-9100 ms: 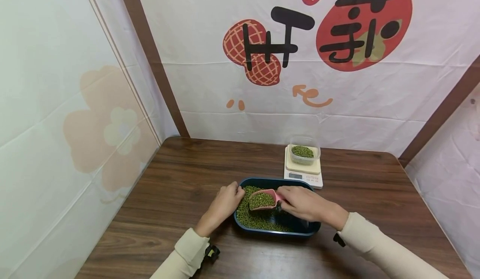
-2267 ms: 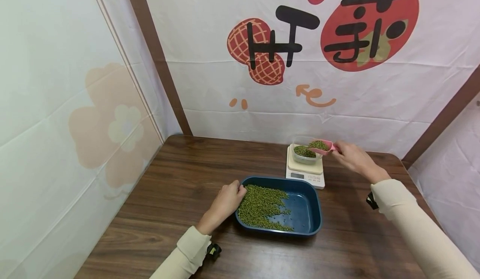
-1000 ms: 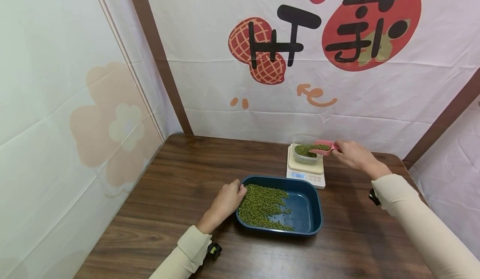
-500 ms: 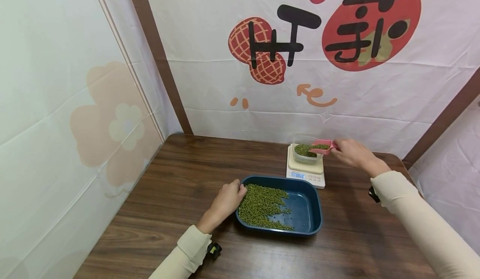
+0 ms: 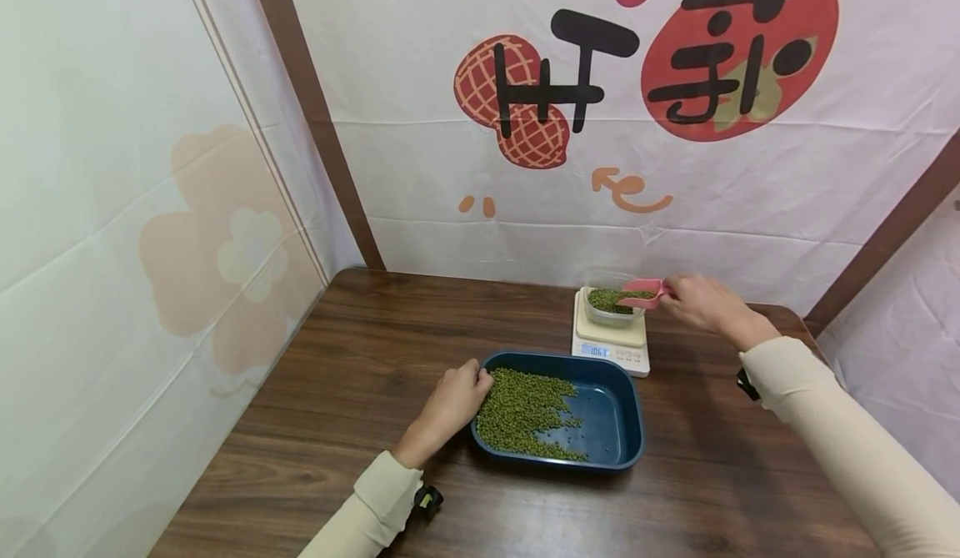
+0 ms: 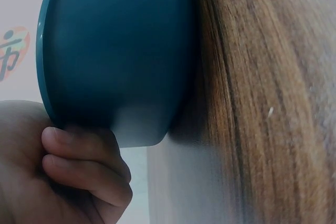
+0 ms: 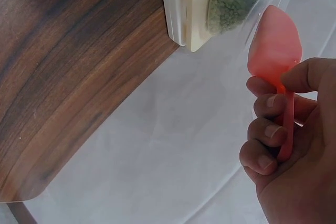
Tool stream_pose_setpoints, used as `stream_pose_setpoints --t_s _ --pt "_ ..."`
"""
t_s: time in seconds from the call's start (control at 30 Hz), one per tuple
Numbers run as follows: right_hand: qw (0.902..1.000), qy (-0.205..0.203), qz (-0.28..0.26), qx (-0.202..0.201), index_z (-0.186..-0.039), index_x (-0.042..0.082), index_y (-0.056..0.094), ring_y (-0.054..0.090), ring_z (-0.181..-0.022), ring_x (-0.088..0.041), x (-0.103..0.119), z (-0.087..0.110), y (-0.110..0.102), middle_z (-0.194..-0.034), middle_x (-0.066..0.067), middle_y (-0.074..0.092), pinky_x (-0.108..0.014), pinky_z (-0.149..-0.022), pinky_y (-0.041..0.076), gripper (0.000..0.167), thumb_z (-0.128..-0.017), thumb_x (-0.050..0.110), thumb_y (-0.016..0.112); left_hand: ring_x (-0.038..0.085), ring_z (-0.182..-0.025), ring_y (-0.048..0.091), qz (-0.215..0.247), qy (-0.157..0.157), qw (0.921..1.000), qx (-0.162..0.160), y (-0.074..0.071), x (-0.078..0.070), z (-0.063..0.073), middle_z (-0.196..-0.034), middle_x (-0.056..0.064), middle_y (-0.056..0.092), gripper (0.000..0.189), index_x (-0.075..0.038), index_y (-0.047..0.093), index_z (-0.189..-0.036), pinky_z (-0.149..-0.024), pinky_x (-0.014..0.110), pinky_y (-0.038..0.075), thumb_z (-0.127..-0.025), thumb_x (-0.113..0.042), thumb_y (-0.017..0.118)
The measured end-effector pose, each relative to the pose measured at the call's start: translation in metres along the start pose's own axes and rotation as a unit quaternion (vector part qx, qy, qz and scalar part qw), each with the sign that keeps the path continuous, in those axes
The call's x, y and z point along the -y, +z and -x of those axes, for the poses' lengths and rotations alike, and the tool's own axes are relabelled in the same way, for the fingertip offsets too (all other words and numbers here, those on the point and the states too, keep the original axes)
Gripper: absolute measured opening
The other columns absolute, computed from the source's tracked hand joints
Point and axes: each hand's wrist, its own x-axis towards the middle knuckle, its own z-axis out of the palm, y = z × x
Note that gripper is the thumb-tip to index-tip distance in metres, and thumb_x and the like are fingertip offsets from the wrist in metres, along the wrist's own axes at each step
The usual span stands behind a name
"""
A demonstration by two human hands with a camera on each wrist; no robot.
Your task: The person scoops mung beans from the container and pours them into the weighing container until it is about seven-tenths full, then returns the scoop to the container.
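Observation:
In my right hand (image 5: 705,304) I grip a pink scoop (image 7: 275,43) by its handle, fingers curled round it in the right wrist view. The scoop, with green mung beans in it, reaches over the right rim of a clear plastic container (image 5: 611,318). More mung beans (image 7: 233,1) lie in that container, which stands on a white kitchen scale (image 5: 633,362) with a lit display. My left hand (image 5: 450,404) grips the left rim of a dark blue tray (image 6: 121,51). Mung beans (image 5: 517,412) cover the tray's left part, and its right part shows bare bottom.
The brown wooden table (image 5: 360,358) carries the tray near the front and the scale behind it to the right. A printed white cloth (image 5: 420,166) hangs right behind the table's back edge.
My right hand has carried the scoop from the tray up to the container, where it has tipped slightly. The scale display has lit and its reading has changed. My left hand stays put.

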Motion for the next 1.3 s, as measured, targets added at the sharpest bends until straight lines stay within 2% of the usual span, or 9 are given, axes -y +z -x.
stream_pose_setpoints --t_s 0.6,1.0,1.3 --pt "0.9995 -0.005 0.03 -0.006 -0.093 0.007 0.064 0.052 -0.069 -0.021 0.0 0.0 -0.011 -0.076 -0.004 0.056 -0.037 -0.065 0.041 0.017 -0.104 0.021 0.061 0.011 -0.053 0.028 0.002 0.01 0.9999 -0.003 0.002 0.002 0.001 -0.063 -0.004 0.034 0.032 -0.014 0.044 -0.081 -0.053 0.026 0.026 -0.112 -0.019 0.046" --pt "0.9981 -0.021 0.054 -0.022 -0.089 0.009 0.063 0.053 -0.069 -0.026 0.001 -0.001 -0.014 -0.08 -0.008 0.061 -0.051 -0.067 0.048 0.018 -0.102 0.022 0.062 0.011 -0.053 0.029 -0.006 0.011 0.9999 -0.006 0.003 0.003 0.0 -0.064 -0.004 0.034 0.031 -0.013 0.045 -0.082 -0.053 0.026 0.026 -0.112 -0.019 0.047" --pt "0.9973 -0.025 0.064 -0.027 -0.089 0.009 0.064 0.054 -0.069 -0.027 0.004 -0.001 -0.016 -0.081 -0.008 0.061 -0.053 -0.067 0.048 0.018 -0.102 0.021 0.061 0.011 -0.053 0.028 -0.006 0.006 0.9999 -0.006 0.003 0.002 0.0 -0.064 -0.004 0.034 0.031 -0.013 0.044 -0.081 -0.053 0.026 0.026 -0.112 -0.019 0.046"
